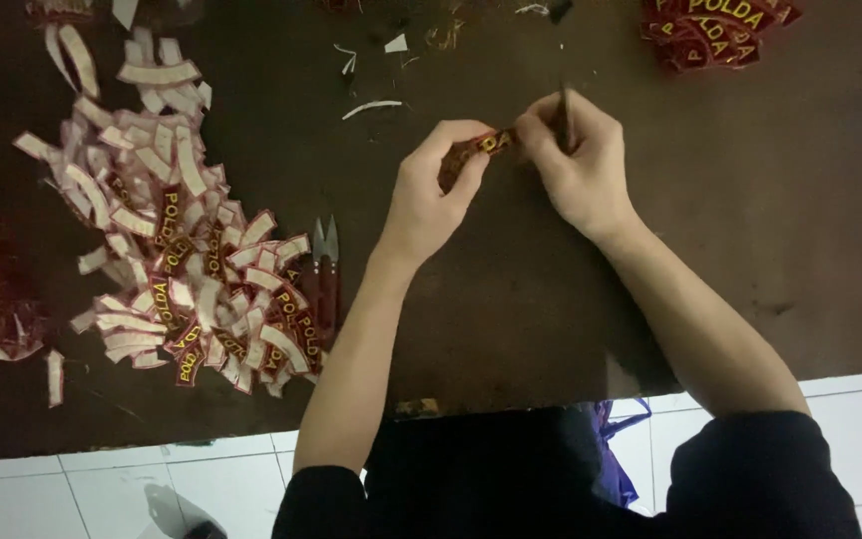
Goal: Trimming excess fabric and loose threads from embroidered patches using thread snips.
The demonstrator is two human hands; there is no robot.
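Note:
My left hand [431, 190] pinches one end of a small curved dark red patch with yellow embroidered letters [481, 147], held above the dark brown work surface [750, 200]. My right hand [576, 160] grips the patch's other end. A thin dark tool [566, 112] sticks up between the right hand's fingers. Both hands meet at the patch, near the middle of the view.
A large heap of similar patches [182, 250], many lying white side up, covers the left of the surface. Small thread snips [325, 269] lie beside the heap. A stack of patches [715, 30] sits at the far right. White scraps [371, 106] lie beyond my hands. White tiled floor [102, 489] below.

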